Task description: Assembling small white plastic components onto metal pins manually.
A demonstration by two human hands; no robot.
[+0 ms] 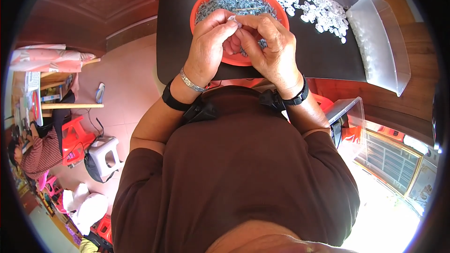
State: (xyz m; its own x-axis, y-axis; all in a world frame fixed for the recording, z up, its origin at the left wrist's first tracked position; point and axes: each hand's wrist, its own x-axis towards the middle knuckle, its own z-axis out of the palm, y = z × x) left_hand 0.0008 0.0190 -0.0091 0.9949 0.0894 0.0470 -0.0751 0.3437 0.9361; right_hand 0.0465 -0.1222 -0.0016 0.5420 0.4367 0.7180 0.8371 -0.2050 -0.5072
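Note:
My left hand (208, 42) pinches a small whitish plastic piece (233, 18) between thumb and forefinger. Against the same piece, the fingertips of my right hand (272, 42) are drawn together; whatever lies between them is hidden. Both hands are over the near part of a round red basin (194, 7). Grey metal nails or screws (234, 0) fill this basin in a loose heap, with a thin yellowish stick (247, 9) lying across them.
The basin stands on a dark table (323, 58). Loose translucent plastic pieces (323, 11) are spread at the far right, beside a clear bin (379, 42) of white pieces. Off to the left are a grey stool (104, 152), red stools (77, 138) and a seated person (44, 154).

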